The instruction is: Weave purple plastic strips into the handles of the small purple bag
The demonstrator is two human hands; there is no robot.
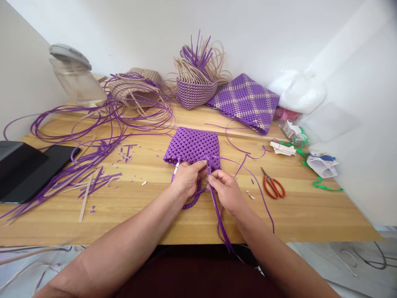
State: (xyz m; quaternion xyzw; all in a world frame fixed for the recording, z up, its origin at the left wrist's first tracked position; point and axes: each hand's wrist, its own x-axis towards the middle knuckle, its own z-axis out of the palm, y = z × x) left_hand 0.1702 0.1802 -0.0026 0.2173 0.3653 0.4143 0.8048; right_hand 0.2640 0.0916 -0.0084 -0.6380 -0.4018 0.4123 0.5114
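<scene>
Handling the purple plastic strands point(215, 203) well likely needs even tension, the right hand point(226, 188) pinching them while the left hand point(186, 180) grips the purple woven bag point(194, 145) left of the red-handled scissors point(273, 185).

Hampered between right hand point(226, 188) and red-handled scissors point(269, 179) by a curving purple strand point(267, 204); passable farther right over near tabletop point(325, 215); blocked left by piled strips point(63, 171).
</scene>
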